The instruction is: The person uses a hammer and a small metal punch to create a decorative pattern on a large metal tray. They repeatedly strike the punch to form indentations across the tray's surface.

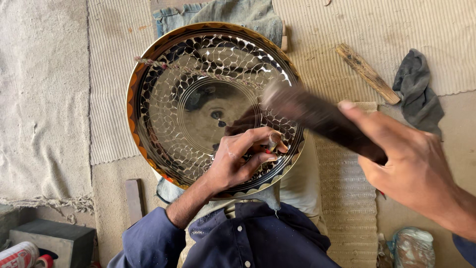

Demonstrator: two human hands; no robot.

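Note:
A large round metal plate (163,74) with a shiny engraved scale pattern and a dark and orange rim lies in front of me. My left hand (240,159) rests on its lower right part, fingers pinched on a small punch tool (273,141) set against the plate. My right hand (411,164) grips a dark hammer (317,116), blurred, with its head just above the punch. A thin twisted cord (198,72) runs across the plate's upper part.
A wooden stick (367,73) and a grey rag (419,94) lie on the mat at the right. A dark block (54,240) sits at the lower left, a wooden piece (134,198) beside it. Denim cloth (238,15) lies under the plate's top.

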